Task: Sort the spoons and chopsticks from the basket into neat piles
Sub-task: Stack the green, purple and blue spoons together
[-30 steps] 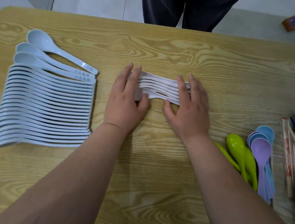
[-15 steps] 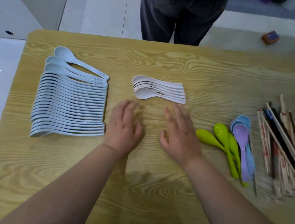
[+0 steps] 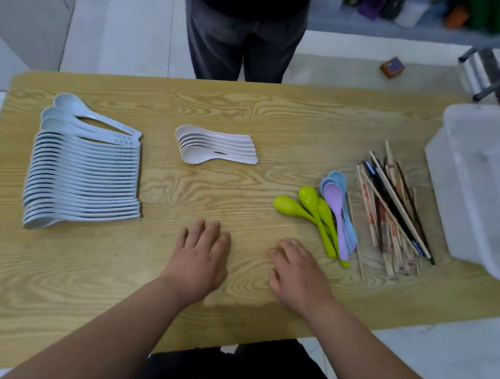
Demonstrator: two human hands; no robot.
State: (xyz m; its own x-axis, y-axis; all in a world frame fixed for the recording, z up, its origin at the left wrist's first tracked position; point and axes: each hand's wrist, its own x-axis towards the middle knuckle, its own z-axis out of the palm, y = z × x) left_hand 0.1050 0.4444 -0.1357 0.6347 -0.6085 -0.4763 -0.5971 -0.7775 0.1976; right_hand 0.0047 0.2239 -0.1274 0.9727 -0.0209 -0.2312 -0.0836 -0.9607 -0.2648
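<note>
A long row of pale blue spoons (image 3: 84, 169) lies on the left of the wooden table (image 3: 252, 111). A small nested pile of white spoons (image 3: 216, 147) sits in the middle. Green spoons (image 3: 309, 209) and purple and blue spoons (image 3: 338, 206) lie to the right, beside a heap of chopsticks (image 3: 393, 213). The white basket (image 3: 487, 193) stands at the far right. My left hand (image 3: 199, 258) and my right hand (image 3: 298, 274) rest flat on the table near its front edge, fingers relaxed, holding nothing.
A person in dark trousers (image 3: 243, 31) stands at the far side of the table. A small brown box (image 3: 392, 67) lies on the tiled floor behind. Shelving with items fills the upper right.
Both hands let go of the white spoon pile and drew back toward me to the table's front. The camera lifted, bringing the basket into view.
</note>
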